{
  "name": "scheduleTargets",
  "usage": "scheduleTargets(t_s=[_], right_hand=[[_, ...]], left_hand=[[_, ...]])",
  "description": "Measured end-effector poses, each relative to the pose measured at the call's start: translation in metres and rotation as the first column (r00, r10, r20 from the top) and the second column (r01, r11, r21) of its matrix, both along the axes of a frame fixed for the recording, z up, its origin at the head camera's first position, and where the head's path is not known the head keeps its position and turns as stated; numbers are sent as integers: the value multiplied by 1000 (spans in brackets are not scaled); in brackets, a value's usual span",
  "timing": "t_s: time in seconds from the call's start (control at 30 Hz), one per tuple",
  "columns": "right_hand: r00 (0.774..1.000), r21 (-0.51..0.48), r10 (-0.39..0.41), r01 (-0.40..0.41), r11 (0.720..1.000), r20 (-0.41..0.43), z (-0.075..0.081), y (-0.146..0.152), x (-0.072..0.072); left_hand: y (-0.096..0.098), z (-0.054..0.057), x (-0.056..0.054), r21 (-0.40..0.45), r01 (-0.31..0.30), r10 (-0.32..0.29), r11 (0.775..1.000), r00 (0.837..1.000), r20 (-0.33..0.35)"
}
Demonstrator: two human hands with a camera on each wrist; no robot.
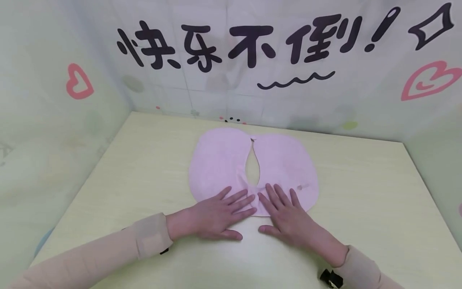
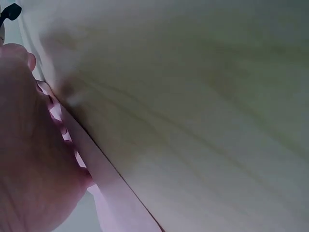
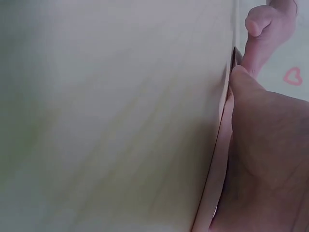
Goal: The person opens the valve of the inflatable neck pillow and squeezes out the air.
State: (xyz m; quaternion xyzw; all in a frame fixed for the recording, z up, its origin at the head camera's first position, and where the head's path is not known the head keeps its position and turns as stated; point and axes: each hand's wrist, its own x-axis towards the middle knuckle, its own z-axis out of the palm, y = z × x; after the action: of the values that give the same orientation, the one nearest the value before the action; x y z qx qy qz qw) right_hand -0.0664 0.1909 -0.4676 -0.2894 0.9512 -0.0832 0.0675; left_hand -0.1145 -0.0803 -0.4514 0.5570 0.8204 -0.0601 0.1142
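A pink cloth bib (image 1: 220, 160) with two rounded lobes lies flat on the table. A narrow neck opening runs down its middle, and the two sides meet at the top. My left hand (image 1: 218, 216) rests its spread, straight fingers on the bib's lower edge, left of the opening. On the other side, my right hand (image 1: 288, 218) lies with straight fingers on the lower right part. Small creases show in the cloth between the fingertips. In both wrist views, the palms hide most of the pink cloth.
The pale wood-grain table (image 1: 144, 168) reaches back to a printed cloth wall (image 1: 223, 92) with large black characters. Similar cloth walls stand at left and right. A small black object (image 1: 331, 278) hangs below the right sleeve.
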Motion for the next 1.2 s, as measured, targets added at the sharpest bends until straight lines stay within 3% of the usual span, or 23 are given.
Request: scheduleTargets(t_s=[0.27, 0.53, 0.7, 0.8, 0.83, 0.9, 0.97, 1.0, 1.1, 1.2], right_hand=[[1000, 20, -6, 7, 1000, -27, -4, -1, 4], [999, 20, -8, 9, 1000, -46, -5, -1, 4], [1000, -16, -19, 19, 1000, -3, -2, 0, 3], [999, -111, -15, 20, 994, 39, 6, 6, 2], [998, -157, -23, 32, 987, 56, 10, 10, 1], [995, -253, -61, 79, 964, 76, 20, 22, -2], [986, -318, -144, 162, 934, 78, 32, 38, -9], [977, -343, -200, 211, 915, 67, 37, 46, -13], [927, -355, -375, 359, 863, 23, 49, 70, -24], [875, -359, -483, 457, 814, 20, 55, 88, -33]], left_hand=[[2, -4, 0, 5, -6, 7, 1000, 1000, -15], [2, 1, 1, -1, -43, 43, 999, 997, 58], [-1, 3, -5, 76, -48, 37, 996, 990, 137], [-8, 9, -15, 195, -97, 62, 976, 982, 177], [-11, 13, -20, 242, -135, 92, 961, 979, 182], [-20, 24, -30, 336, -246, 195, 909, 964, 180], [-31, 34, -42, 408, -383, 338, 829, 924, 179], [-38, 39, -47, 426, -460, 415, 779, 887, 201], [-56, 46, -60, 416, -661, 582, 625, 749, 317], [-69, 45, -72, 325, -790, 651, 519, 612, 449]])
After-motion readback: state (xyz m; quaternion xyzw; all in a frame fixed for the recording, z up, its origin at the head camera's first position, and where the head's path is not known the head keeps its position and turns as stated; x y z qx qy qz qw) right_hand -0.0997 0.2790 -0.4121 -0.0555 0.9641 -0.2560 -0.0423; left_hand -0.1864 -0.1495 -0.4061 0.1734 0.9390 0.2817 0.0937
